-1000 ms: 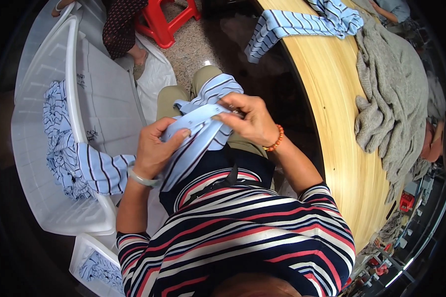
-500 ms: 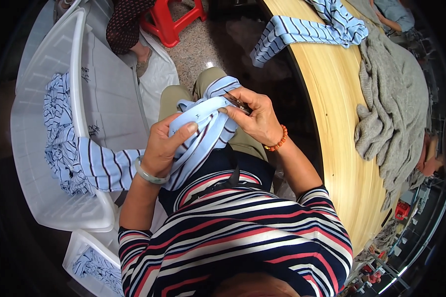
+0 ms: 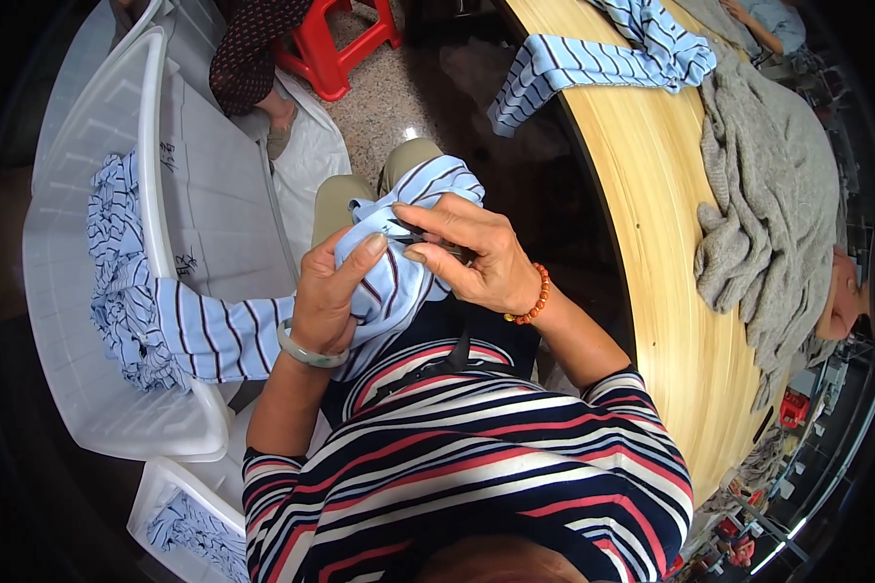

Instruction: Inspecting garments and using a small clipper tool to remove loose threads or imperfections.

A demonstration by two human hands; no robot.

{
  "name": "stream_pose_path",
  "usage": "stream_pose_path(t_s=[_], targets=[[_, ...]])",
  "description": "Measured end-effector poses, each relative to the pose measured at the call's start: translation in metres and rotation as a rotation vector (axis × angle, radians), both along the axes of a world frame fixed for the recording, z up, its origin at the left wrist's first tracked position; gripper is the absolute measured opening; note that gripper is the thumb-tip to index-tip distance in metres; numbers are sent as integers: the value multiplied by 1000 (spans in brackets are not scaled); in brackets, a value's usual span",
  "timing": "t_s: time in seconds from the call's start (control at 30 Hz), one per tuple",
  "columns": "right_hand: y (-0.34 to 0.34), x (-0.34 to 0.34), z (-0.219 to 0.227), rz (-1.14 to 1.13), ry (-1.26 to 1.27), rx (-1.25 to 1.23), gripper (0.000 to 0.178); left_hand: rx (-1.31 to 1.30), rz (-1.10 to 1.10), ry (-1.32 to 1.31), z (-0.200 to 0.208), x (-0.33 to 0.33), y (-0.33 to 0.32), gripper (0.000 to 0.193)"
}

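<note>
Over my lap lies a light-blue knit garment [image 3: 384, 291] with dark stripes. My left hand [image 3: 331, 287], a pale bangle at its wrist, pinches the plain blue band of it between thumb and fingers. My right hand [image 3: 472, 248], with an orange bead bracelet, is closed round small dark thread snips [image 3: 408, 233], mostly hidden by the fingers. The tips of the snips lie at a small dark mark on the band, close to my left thumb. A striped length of the knit runs left from my left wrist into a white plastic bin.
The white bin [image 3: 151, 146] at left holds bunched striped knits [image 3: 117, 253]; a smaller bin [image 3: 156, 476] stands below it. Along the right runs a wooden table [image 3: 671, 340] bearing a striped piece [image 3: 593, 63] and grey knits [image 3: 768, 194]. A red stool [image 3: 326, 58] and another person's leg [image 3: 248, 58] are ahead.
My right hand has moved left along the band, bringing the snips to the dark mark by my left thumb. My left hand still grips the garment.
</note>
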State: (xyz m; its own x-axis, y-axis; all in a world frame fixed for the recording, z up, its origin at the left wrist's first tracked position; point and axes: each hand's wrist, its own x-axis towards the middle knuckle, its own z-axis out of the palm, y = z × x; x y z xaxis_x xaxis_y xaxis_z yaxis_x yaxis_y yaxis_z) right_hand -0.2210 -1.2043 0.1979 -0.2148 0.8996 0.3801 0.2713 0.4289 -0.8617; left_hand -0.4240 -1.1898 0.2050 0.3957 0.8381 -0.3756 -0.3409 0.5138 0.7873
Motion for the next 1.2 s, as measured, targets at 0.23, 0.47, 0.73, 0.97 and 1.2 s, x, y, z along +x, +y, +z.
stream_pose_path(t_s=[0.23,0.47,0.73,0.97,1.2], targets=[[-2,-1,2,-60,-66,11,34,36,-3,35,0,2,-5,25],[4,5,0,-80,-70,38,32,25,1,16,-1,4,6,24],[10,0,5,-150,-91,117,28,64,-30,54,-14,6,11,20],[6,4,7,156,49,-323,31,516,-133,370,3,-1,1,22],[17,31,5,-79,37,-202,12,760,-160,702,12,-50,27,19]])
